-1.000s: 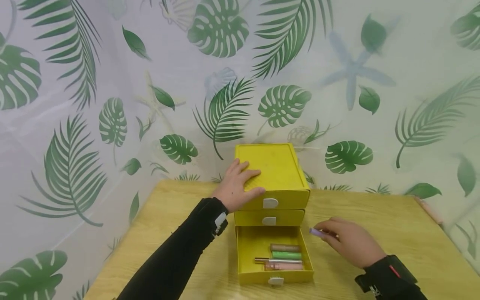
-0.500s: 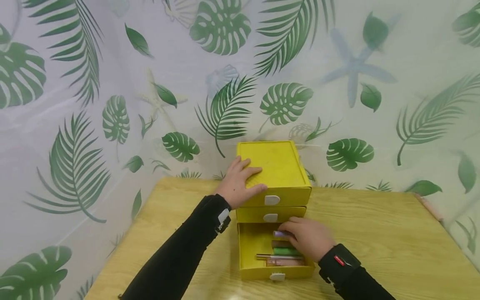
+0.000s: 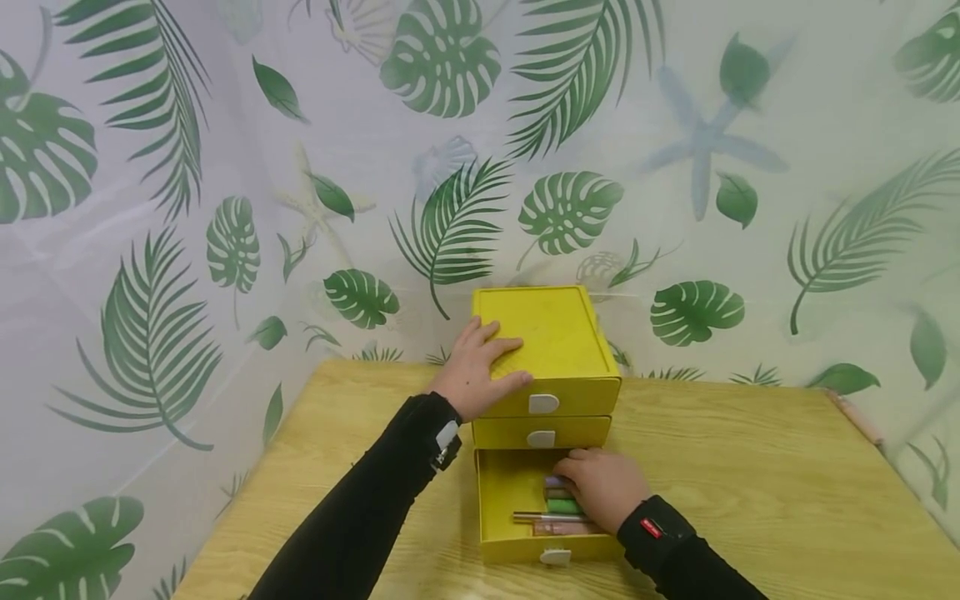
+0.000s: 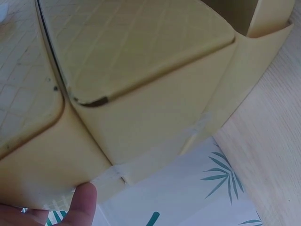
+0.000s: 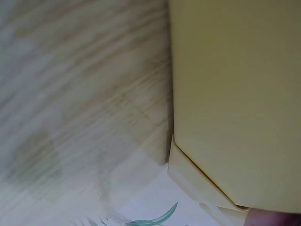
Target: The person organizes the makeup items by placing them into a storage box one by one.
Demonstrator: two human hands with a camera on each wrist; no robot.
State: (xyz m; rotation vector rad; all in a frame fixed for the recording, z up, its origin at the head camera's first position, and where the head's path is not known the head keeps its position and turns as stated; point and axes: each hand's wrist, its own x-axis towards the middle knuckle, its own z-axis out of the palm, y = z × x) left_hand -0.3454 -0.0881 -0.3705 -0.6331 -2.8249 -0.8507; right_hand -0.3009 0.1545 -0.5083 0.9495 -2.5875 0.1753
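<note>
A yellow unit of stacked drawers (image 3: 551, 333) stands on the table, its bottom drawer (image 3: 501, 550) pulled out. Across the left side of the top lies my left hand (image 3: 476, 371), fingers spread; in the left wrist view a finger (image 4: 84, 202) touches the unit's wall. My right hand (image 3: 606, 490) reaches into the bottom drawer and pinches a small purple tube (image 3: 556, 482), partly hidden by the fingers. Beside it in the drawer lie a brown tube (image 3: 553, 493), a green tube (image 3: 562, 506), a thin metallic stick (image 3: 529, 517) and a pink tube (image 3: 558, 528).
The wood-grain table (image 3: 750, 467) spreads on both sides of the unit. Behind it hangs a leaf-patterned sheet (image 3: 465, 225). A pinkish rod-like thing (image 3: 857, 418) lies along the table's right edge. White tabs (image 3: 543, 404) mark the drawer fronts.
My right hand has moved left from beside the unit into the bottom drawer, bringing the purple tube down next to the brown one. The left hand has stayed on top.
</note>
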